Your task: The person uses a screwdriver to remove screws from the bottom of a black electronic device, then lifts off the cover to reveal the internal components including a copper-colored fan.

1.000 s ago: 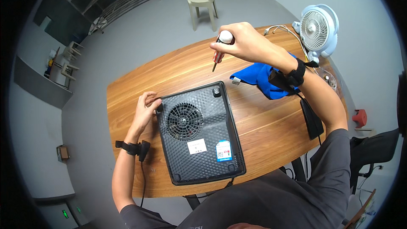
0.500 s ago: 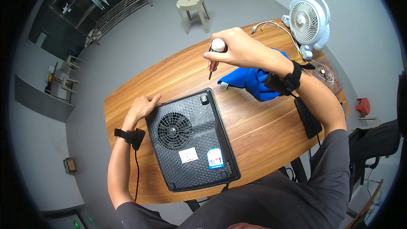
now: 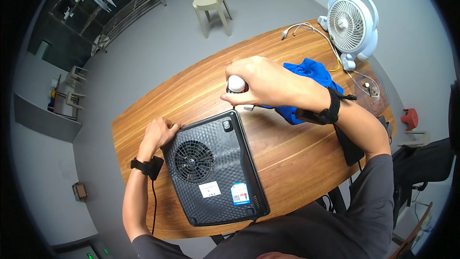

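Observation:
A black induction cooker (image 3: 211,165) lies bottom side up on the wooden table, its round fan grille (image 3: 194,161) facing me. My left hand (image 3: 160,134) grips its far left corner, the fingers partly hidden at the edge. In my right hand (image 3: 249,84) is a screwdriver (image 3: 236,84), held upright with its white handle end on top. The shaft points down at the cooker's far right corner; most of it is hidden by my fingers, and I cannot tell if the tip touches. A blue cloth (image 3: 311,73) lies crumpled under and behind my right forearm.
A white fan (image 3: 346,24) stands at the table's far right, with a white cable (image 3: 311,26) and small parts (image 3: 368,88) close by. A black strap with a box and cord is on each wrist. Beyond the table are a beige stool (image 3: 209,1) and a metal rack (image 3: 129,14).
My right hand has come down and slightly left, bringing the screwdriver from above the table to the cooker's far right corner. My left hand keeps its place on the cooker.

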`<state>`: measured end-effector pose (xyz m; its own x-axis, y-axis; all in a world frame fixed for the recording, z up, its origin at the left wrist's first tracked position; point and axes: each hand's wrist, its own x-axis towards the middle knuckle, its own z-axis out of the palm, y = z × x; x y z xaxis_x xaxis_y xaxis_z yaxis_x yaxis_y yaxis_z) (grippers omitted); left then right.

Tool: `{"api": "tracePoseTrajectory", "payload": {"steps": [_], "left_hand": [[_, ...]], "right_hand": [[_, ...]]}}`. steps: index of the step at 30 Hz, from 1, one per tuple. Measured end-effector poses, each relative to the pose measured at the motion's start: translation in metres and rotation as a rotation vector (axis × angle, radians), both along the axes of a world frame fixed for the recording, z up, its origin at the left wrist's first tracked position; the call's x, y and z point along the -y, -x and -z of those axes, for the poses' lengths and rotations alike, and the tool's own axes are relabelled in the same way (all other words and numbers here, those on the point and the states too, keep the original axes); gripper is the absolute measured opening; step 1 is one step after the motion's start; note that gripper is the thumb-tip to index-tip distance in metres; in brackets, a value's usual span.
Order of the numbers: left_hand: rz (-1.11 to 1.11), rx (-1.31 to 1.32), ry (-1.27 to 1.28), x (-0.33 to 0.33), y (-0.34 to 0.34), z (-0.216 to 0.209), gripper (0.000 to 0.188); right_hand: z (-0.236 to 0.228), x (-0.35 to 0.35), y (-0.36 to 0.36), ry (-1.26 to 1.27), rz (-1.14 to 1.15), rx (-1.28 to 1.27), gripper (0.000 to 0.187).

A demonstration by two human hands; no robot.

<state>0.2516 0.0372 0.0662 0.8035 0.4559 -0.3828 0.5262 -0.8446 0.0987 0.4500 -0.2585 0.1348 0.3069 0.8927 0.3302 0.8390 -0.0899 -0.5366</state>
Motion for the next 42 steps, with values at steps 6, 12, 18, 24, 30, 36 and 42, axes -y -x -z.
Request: {"api": "tracePoseTrajectory", "payload": {"steps": [6, 12, 18, 24, 30, 36, 42], "left_hand": [[0.013, 0.034, 0.051, -0.009, 0.001, 0.004, 0.047], [-0.047, 0.15, 0.11, -0.011, 0.008, 0.015, 0.044], [-0.043, 0.203, 0.112, -0.009, 0.012, 0.019, 0.042], [-0.047, 0.241, 0.115, -0.01, 0.014, 0.023, 0.04], [-0.116, 0.307, 0.167, -0.002, 0.015, 0.018, 0.04], [-0.138, 0.333, 0.149, -0.007, 0.019, 0.025, 0.042], [-0.156, 0.327, 0.139, -0.006, 0.018, 0.026, 0.042]], "right_hand": [[-0.002, 0.0, 0.003, -0.008, -0.044, -0.063, 0.044], [-0.002, -0.003, 0.004, -0.01, -0.052, -0.054, 0.044], [-0.002, -0.008, 0.005, -0.012, -0.045, -0.026, 0.046], [0.001, -0.009, 0.005, 0.007, -0.046, -0.04, 0.046], [-0.006, -0.01, 0.005, 0.152, -0.047, -0.056, 0.042], [-0.022, -0.015, 0.003, 0.217, -0.143, 0.064, 0.037], [-0.029, -0.019, 0.004, 0.313, -0.206, 0.131, 0.037]]}}
